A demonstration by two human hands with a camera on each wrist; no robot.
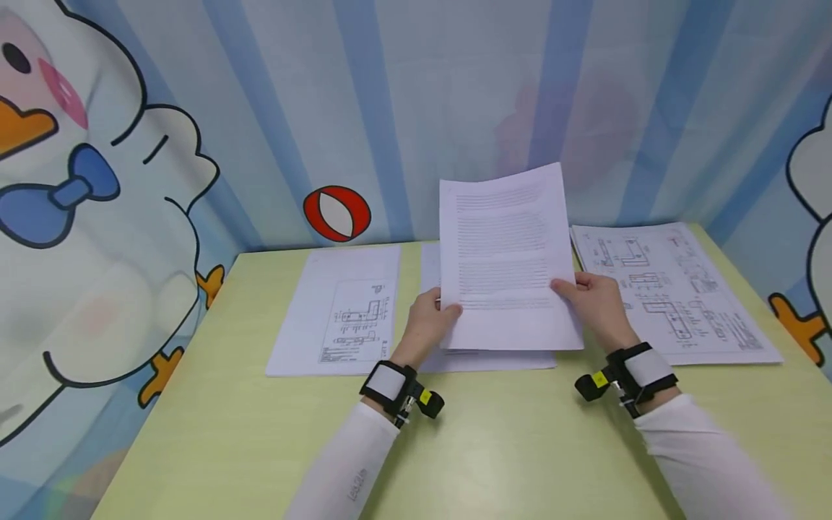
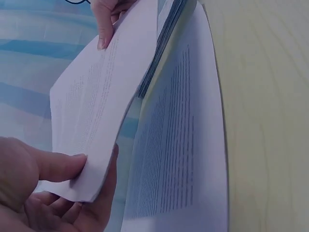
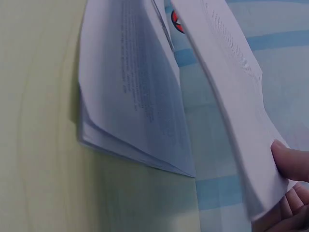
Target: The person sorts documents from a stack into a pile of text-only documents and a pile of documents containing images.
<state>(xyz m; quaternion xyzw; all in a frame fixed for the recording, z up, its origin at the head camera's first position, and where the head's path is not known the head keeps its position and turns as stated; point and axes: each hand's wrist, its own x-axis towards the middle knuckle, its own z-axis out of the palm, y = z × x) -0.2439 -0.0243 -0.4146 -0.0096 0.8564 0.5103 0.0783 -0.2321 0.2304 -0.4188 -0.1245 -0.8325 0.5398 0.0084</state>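
A thick bundle of white paper sheets printed with dark lines of text (image 1: 503, 253) is held up above a low pile of white text-printed sheets (image 1: 494, 361), a person's bare left hand (image 1: 427, 318) clamped on its left edge and bare right hand (image 1: 594, 300) on its right, thumbs in front. The bundle's pages could slide out of line if either pinch loosens, and its unsupported top, slightly bowed, could flop. The pile below, splayed at one corner in the right wrist view, might be dragged askew should the bundle's lower edge brush it. A blue-and-white striped curtain (image 1: 455, 87) closes off the space behind a pale yellow-green wood-grain table (image 1: 195, 419). On the table's right side, a pile of white paper with black technical drawings (image 1: 676, 303) lies beside the right hand, near enough to be nudged; white paper bearing a similar drawing (image 1: 354, 318) lies at left. Small black wrist cameras (image 1: 589, 386) jut inward and could catch loose paper
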